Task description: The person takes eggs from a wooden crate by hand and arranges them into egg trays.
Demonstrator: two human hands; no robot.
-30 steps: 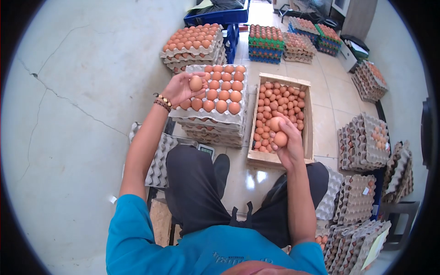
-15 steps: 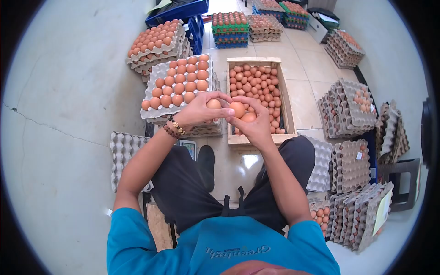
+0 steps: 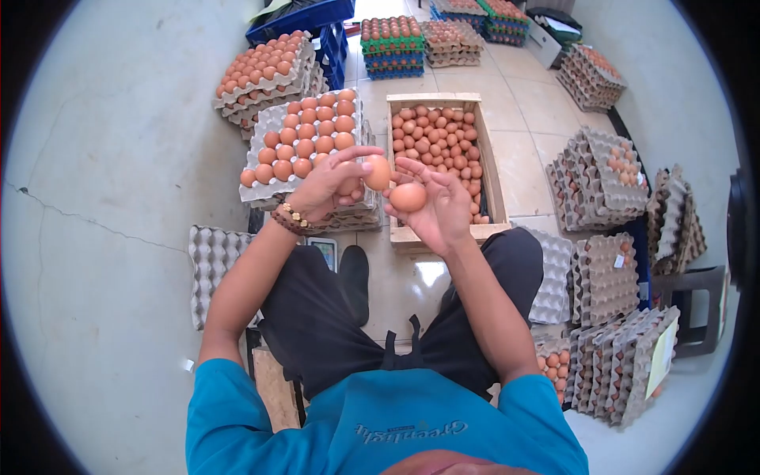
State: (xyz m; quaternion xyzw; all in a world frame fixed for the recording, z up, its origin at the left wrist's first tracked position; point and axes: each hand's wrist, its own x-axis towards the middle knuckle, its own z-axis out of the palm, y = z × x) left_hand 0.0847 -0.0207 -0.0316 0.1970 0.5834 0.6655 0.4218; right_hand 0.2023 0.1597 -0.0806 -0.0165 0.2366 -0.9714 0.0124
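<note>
"How is the grip?"
"Left hand (image 3: 323, 192) curls around two smooth eggs (image 3: 378, 172); right hand (image 3: 443, 210), loosely bent, holds another egg (image 3: 408, 196), its long axis crosswise."
"Where are they?"
"Near the wooden crate (image 3: 475, 233) and bumpy pulp tray (image 3: 271, 123)."

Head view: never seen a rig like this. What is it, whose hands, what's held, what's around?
No machine here: a person works bare-handed, and one head-worn camera looks forward and down at their own hands. The left hand holds two eggs: a front egg at the thumb and fingertips, a rear egg nearer the palm. The right hand holds a third egg on partly open fingers. Beyond them, on the tiled floor, stand a wooden crate of loose eggs and a tray stack, its top tray partly filled. More egg trays stand around the room.
</note>
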